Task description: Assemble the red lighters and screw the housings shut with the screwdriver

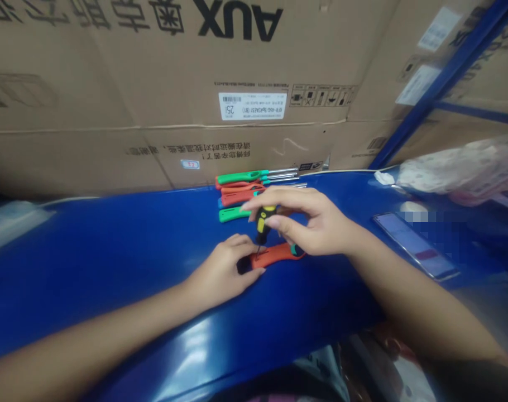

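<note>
An orange gas lighter lies on the blue table top, its far end hidden beneath my right hand. My left hand pinches the near end of its handle between thumb and fingers. My right hand is closed round the black and yellow handle of a small screwdriver. The screwdriver stands nearly upright, its thin shaft pointing down at the orange handle's left part. Just behind the hands lie several more lighters, among them a green one and a red one, with metal tubes pointing right.
Large cardboard boxes stand along the back of the blue table. A phone lies to the right, with plastic bags behind it. A blue metal post slants at the right. Clear plastic lies at the far left.
</note>
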`<state>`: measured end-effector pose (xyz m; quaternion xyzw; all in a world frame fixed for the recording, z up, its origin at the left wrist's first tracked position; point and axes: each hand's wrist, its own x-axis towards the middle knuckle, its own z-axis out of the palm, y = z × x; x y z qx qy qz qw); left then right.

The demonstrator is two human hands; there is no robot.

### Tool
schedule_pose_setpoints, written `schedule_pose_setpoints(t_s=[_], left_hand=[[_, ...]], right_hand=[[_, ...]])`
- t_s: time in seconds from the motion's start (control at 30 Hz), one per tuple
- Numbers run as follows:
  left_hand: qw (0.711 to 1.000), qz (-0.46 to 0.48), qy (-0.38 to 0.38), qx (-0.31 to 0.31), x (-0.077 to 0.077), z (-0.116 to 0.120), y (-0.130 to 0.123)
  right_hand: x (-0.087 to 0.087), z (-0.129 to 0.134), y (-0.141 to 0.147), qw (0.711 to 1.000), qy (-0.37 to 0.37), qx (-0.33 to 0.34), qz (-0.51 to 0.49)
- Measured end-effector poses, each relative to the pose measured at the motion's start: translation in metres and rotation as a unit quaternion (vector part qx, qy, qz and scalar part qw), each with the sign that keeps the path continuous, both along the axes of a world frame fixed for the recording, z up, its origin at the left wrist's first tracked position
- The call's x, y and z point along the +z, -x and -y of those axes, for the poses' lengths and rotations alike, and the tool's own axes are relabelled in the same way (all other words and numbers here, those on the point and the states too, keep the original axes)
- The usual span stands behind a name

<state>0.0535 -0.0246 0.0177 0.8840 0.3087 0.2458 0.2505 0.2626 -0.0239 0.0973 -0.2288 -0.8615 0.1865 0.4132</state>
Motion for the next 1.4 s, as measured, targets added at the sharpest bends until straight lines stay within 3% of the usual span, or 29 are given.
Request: schedule_pose_setpoints(t_s=[0.17,0.33,0.4,0.63,0.7,0.8,0.87,1.03,1.2,1.4], left_hand=[[1.000,0.013,0.007,0.003,-0.008,-0.001,0.003],[1.000,0.019,0.000,0.003,-0.009,0.000,0.003],[1.000,0.030,0.000,0.002,-0.010,-0.001,0.003],[0.999,0.033,0.016,0.003,-0.010,-0.001,0.001],[0.999,0.036,0.014,0.011,-0.009,0.000,0.001],[0.999,0.040,0.015,0.018,-0.010,0.000,0.002],[0.999,0.041,0.010,0.014,-0.012,0.000,0.002],[0.998,0.055,0.006,0.003,-0.015,-0.001,0.002],[0.996,0.082,0.023,-0.010,-0.016,-0.001,0.001],[0.996,0.086,0.021,-0.019,-0.013,-0.001,0.000]], right_hand=[[-0.005,-0.002,0.004,0.994,-0.086,-0.069,-0.017],[-0.003,0.005,0.006,1.000,0.024,-0.008,-0.014],[-0.002,0.007,0.008,0.999,0.030,-0.005,-0.024],[-0.009,0.006,0.017,0.991,-0.104,-0.071,-0.037],[-0.009,0.006,0.015,0.995,-0.082,-0.052,-0.017],[-0.006,0.007,0.012,1.000,0.028,0.003,0.001],[-0.005,0.007,0.010,0.998,0.064,0.017,-0.007],[-0.006,0.008,0.015,1.000,-0.009,-0.026,-0.010],[-0.009,0.016,0.025,0.998,-0.053,-0.018,-0.004],[-0.011,0.019,0.030,0.997,-0.060,-0.041,-0.016]])
